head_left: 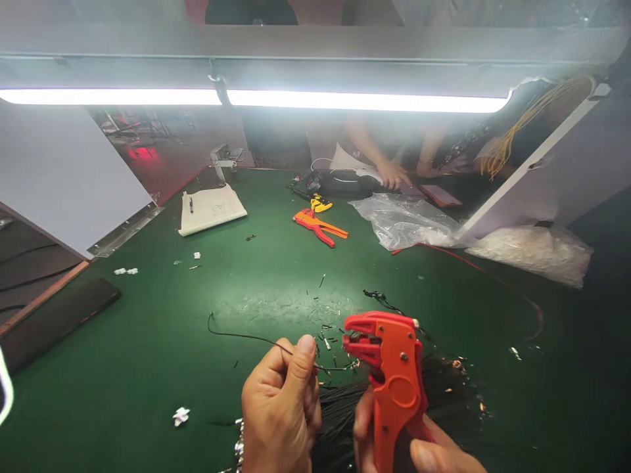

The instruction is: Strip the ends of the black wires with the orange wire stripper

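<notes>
Between the thumb and fingers of my left hand [286, 401] a thin black wire [246, 336] is pinched. One end of it curls off to the left; the other sticks out to the right, just short of the tool's jaws. My right hand [436, 450] is wrapped around the grip of a red and orange wire stripper [397, 381], held upright with its jaws apart and facing left. A bundle of black wires [340, 410] lies beneath both hands, partly covered by them. Small black scraps [328, 338] of cut insulation are scattered just beyond.
Farther back on the green table [158, 315] lie another red and orange wire stripper [320, 226], a yellow tool [320, 202], a notebook [211, 209] with a pen, and plastic bags [407, 220]. Another person's hand [394, 174] rests at the far edge. A lamp [365, 100] hangs above.
</notes>
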`<state>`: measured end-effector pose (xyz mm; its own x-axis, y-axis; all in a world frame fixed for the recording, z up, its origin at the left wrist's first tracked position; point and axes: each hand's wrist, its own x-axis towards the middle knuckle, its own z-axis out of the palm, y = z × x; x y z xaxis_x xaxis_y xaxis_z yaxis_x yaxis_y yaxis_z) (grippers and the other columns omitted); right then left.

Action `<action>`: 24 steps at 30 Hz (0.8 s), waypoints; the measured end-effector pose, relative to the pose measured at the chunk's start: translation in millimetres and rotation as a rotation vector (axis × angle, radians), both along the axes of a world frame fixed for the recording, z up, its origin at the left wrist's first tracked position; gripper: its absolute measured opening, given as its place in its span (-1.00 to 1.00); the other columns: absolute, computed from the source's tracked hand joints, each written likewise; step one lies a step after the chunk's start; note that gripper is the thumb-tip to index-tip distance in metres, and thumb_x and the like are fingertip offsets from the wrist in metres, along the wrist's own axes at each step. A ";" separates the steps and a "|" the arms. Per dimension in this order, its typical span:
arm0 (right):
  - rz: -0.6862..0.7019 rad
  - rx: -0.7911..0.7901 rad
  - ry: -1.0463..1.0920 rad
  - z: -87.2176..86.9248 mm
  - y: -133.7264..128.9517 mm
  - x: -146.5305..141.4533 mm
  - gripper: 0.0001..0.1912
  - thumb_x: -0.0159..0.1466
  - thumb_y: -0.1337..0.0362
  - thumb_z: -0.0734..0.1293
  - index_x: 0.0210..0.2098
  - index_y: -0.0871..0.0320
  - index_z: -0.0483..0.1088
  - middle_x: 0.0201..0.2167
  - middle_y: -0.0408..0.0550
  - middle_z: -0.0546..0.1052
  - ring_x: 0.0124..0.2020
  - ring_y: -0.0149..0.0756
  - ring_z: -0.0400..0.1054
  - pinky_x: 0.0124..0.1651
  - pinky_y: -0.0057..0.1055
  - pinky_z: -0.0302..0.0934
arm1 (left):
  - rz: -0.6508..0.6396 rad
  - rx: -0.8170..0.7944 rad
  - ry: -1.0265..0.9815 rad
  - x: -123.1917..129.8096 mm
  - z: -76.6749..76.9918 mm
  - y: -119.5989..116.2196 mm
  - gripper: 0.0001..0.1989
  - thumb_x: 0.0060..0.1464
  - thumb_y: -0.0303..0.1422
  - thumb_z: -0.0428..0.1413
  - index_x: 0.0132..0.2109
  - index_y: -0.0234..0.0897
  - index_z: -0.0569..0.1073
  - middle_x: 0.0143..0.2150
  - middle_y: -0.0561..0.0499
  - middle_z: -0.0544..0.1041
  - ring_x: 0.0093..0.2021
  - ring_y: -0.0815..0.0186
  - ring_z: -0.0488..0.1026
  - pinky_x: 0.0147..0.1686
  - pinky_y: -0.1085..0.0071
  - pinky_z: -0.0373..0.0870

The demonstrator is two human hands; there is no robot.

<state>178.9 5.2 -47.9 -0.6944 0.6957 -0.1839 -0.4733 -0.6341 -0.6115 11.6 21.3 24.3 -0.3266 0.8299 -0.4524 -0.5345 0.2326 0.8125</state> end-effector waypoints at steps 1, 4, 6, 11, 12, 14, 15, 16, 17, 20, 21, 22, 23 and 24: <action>-0.021 -0.002 0.028 3.5 1.7 -0.9 -0.43 0.14 -0.05 0.51 -0.03 0.23 0.47 -0.40 0.00 0.59 -0.41 -0.34 0.42 -0.30 -0.42 0.16 | -0.018 0.005 0.007 0.3 -1.3 -0.2 -0.42 -0.18 -0.01 0.42 -0.58 -0.25 0.23 -0.71 0.27 0.16 -0.76 0.62 0.00 -0.81 0.66 -0.07; -0.146 0.019 0.043 9.7 5.4 -2.2 -0.49 0.22 0.07 0.48 0.09 0.15 0.44 -0.19 0.07 0.66 -0.34 -0.25 0.54 -0.31 -0.36 0.33 | -0.049 0.024 0.063 4.4 -6.4 -2.6 -0.42 -0.15 0.02 0.40 -0.58 -0.25 0.23 -0.69 0.27 0.12 -0.73 0.62 -0.04 -0.78 0.65 -0.10; -0.229 0.018 0.001 12.3 6.2 -1.7 -0.59 0.24 0.16 0.47 0.04 0.13 0.45 -0.15 0.04 0.65 -0.28 -0.23 0.54 -0.25 -0.30 0.41 | -0.058 0.039 0.134 9.2 -10.3 -5.4 -0.42 -0.13 0.02 0.39 -0.58 -0.24 0.23 -0.68 0.26 0.11 -0.69 0.59 -0.04 -0.74 0.64 -0.07; -0.275 0.046 -0.013 13.7 5.6 1.9 -0.66 0.27 0.15 0.43 -0.02 0.17 0.45 -0.32 -0.04 0.63 -0.32 -0.22 0.50 -0.28 -0.30 0.42 | -0.064 0.083 0.233 16.2 -17.0 -7.6 -0.46 -0.10 -0.02 0.39 -0.60 -0.26 0.29 -0.65 0.22 0.15 -0.67 0.56 0.01 -0.73 0.60 -0.01; -0.270 0.087 -0.010 12.0 5.0 2.4 -0.62 0.27 0.14 0.42 0.01 0.19 0.44 -0.35 -0.04 0.62 -0.34 -0.22 0.49 -0.33 -0.32 0.40 | -0.054 0.078 0.208 14.8 -16.9 -6.2 -0.46 -0.10 -0.02 0.39 -0.60 -0.26 0.28 -0.66 0.22 0.15 -0.68 0.56 0.00 -0.74 0.61 -0.01; -0.226 0.135 0.004 6.4 3.2 3.2 -0.58 0.25 0.12 0.44 0.03 0.20 0.43 -0.40 -0.06 0.59 -0.37 -0.26 0.45 -0.33 -0.34 0.35 | -0.033 0.048 0.131 9.1 -14.5 -1.8 -0.45 -0.10 -0.02 0.39 -0.59 -0.25 0.26 -0.68 0.24 0.15 -0.71 0.58 0.00 -0.76 0.63 -0.03; -0.185 0.142 0.006 2.8 2.0 3.6 -0.57 0.24 0.12 0.45 0.02 0.21 0.43 -0.41 -0.07 0.57 -0.38 -0.29 0.43 -0.30 -0.36 0.31 | -0.023 0.033 0.089 5.3 -12.5 0.8 -0.45 -0.11 -0.02 0.40 -0.58 -0.25 0.26 -0.69 0.25 0.16 -0.72 0.59 0.00 -0.78 0.64 -0.03; -0.130 0.142 0.001 -1.2 0.6 4.1 -0.56 0.23 0.12 0.46 0.01 0.22 0.43 -0.40 -0.06 0.57 -0.38 -0.33 0.41 -0.27 -0.38 0.25 | -0.013 0.022 0.051 1.2 -10.0 3.3 -0.46 -0.11 -0.04 0.40 -0.58 -0.25 0.27 -0.69 0.25 0.17 -0.73 0.59 0.01 -0.79 0.65 -0.04; -0.075 0.139 -0.009 -5.3 -0.7 4.7 -0.55 0.22 0.12 0.46 0.01 0.24 0.43 -0.39 -0.04 0.56 -0.38 -0.36 0.38 -0.27 -0.41 0.19 | -0.006 0.018 0.017 -2.6 -7.3 5.6 -0.48 -0.12 -0.06 0.41 -0.57 -0.25 0.28 -0.69 0.25 0.19 -0.74 0.59 0.01 -0.81 0.66 -0.03; 0.057 0.162 -0.059 -17.6 -3.4 5.6 -0.51 0.18 0.10 0.48 -0.01 0.27 0.43 -0.34 -0.02 0.51 -0.39 -0.39 0.28 -0.33 -0.46 0.08 | -0.002 0.026 -0.060 -10.0 0.6 9.5 -0.51 -0.15 -0.15 0.44 -0.58 -0.26 0.28 -0.70 0.25 0.20 -0.74 0.58 0.00 -0.84 0.67 -0.02; 0.084 0.173 -0.078 -21.6 -3.9 5.1 -0.51 0.16 0.08 0.48 -0.03 0.26 0.43 -0.34 -0.04 0.49 -0.40 -0.38 0.27 -0.33 -0.46 0.07 | 0.000 0.026 -0.076 -10.9 2.8 10.0 -0.51 -0.15 -0.16 0.44 -0.59 -0.26 0.28 -0.70 0.25 0.20 -0.75 0.59 0.00 -0.85 0.67 -0.02; 0.102 0.186 -0.101 -25.4 -4.3 4.2 -0.50 0.15 0.05 0.49 -0.06 0.25 0.43 -0.35 -0.05 0.48 -0.40 -0.36 0.28 -0.32 -0.43 0.10 | 0.001 0.023 -0.088 -11.1 4.5 10.1 -0.51 -0.16 -0.16 0.44 -0.59 -0.26 0.28 -0.71 0.25 0.20 -0.76 0.59 0.00 -0.85 0.67 -0.02; 0.110 0.204 -0.125 -29.0 -4.6 3.0 -0.49 0.14 0.02 0.49 -0.07 0.24 0.43 -0.34 -0.05 0.48 -0.39 -0.33 0.31 -0.29 -0.40 0.13 | 0.005 0.016 -0.096 -10.8 5.7 10.2 -0.51 -0.17 -0.15 0.44 -0.59 -0.27 0.28 -0.71 0.25 0.20 -0.77 0.59 0.00 -0.86 0.67 -0.02; 0.109 0.227 -0.145 -32.4 -4.7 1.6 -0.47 0.13 -0.01 0.49 -0.07 0.23 0.41 -0.32 -0.04 0.49 -0.36 -0.29 0.34 -0.25 -0.36 0.17 | 0.009 0.010 -0.102 -10.1 6.5 10.3 -0.51 -0.18 -0.14 0.44 -0.59 -0.27 0.29 -0.71 0.25 0.21 -0.77 0.60 0.01 -0.86 0.67 -0.03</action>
